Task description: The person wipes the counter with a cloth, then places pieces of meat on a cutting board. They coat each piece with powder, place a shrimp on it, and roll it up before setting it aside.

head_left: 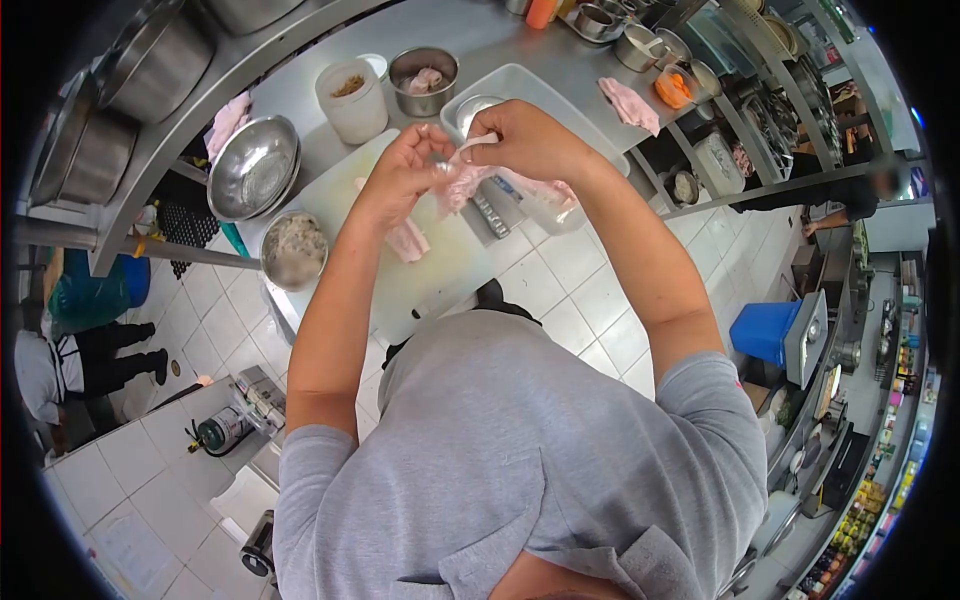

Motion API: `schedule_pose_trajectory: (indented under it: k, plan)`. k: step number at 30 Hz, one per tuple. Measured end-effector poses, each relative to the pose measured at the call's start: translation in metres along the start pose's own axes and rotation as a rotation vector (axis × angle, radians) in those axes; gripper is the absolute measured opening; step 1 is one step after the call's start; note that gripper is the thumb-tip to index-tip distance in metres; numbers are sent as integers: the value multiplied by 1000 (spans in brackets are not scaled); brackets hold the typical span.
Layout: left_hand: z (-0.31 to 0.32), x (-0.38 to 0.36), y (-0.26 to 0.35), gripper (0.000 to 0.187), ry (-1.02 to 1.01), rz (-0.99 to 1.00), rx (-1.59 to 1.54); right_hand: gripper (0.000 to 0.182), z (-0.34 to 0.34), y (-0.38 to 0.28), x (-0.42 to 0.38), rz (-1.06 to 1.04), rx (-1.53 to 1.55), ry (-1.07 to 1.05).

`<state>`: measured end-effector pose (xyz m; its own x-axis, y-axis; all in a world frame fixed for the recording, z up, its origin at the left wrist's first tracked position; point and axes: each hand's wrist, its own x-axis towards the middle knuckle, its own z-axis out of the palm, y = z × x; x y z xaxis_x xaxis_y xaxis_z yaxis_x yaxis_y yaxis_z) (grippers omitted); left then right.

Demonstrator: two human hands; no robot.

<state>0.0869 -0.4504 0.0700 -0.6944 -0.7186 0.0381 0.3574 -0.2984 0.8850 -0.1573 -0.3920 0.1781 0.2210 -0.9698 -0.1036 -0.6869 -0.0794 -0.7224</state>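
In front of my chest, both hands are raised over the pale cutting board (454, 262). My right hand (525, 145) pinches a white end of a piece of raw pink meat (462, 187), which hangs down between the hands. The curled fingers of my left hand (405, 170) are closed at the meat's other side, slightly blurred. Another pale pink strip of meat (408, 241) lies on the board below my left wrist. Beyond my right hand stands a clear plastic bin (585, 122) with a round metal dish (475, 112) inside.
A white tub (351, 118) and a steel pot (424, 101) holding meat stand behind the board. At left are a steel bowl (254, 168) and a bowl of pale, wet pieces (294, 250). A pink cloth (629, 106) lies at right. Other people stand at both sides.
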Motion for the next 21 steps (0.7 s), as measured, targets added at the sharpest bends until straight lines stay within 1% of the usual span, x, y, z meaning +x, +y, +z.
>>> schedule_pose_trajectory:
  k: [1,2,3,4,5,6,7,8,10,11,13,14,16,17,19,21]
  plan:
    - [-17,-15,2,42,-58,-95,-4,37,14,-5,-3,13,4,-8]
    - [-34,-27,3,42,-55,-108,-16,35,31,-8,-6,40,61,71]
    - [-50,-39,4,37,-100,-197,119,34,50,-10,-11,71,119,153]
    - [-67,-51,3,33,-151,-288,256,34,71,-11,-18,89,127,147]
    - [-88,-60,1,33,-154,-306,247,32,94,-9,-26,142,128,203]
    - [-112,-66,-4,26,-195,-380,354,31,119,-4,-35,193,127,261]
    - [-130,-70,-7,20,-238,-453,462,28,151,7,-43,166,91,294]
    - [-141,-72,-7,20,-244,-469,458,28,183,15,-51,181,100,292]
    - [-155,-71,-6,19,-415,-555,1010,26,239,24,-63,368,170,262]
    - [-157,-67,-7,19,-430,-565,1012,26,259,26,-63,380,181,268]
    - [-162,-56,-14,22,-480,-316,1289,25,291,25,-61,506,163,295]
    - [-165,-48,-19,22,-496,-318,1293,25,301,25,-58,514,172,305]
    - [-176,-29,-35,22,-417,-58,1217,24,309,24,-48,604,104,399]
    - [-180,-18,-38,22,-433,-57,1220,24,310,23,-44,613,111,410]
    - [-180,1,-40,20,-491,-156,1309,25,307,20,-41,678,97,396]
    - [-180,12,-44,20,-499,-146,1340,25,305,20,-37,693,85,408]
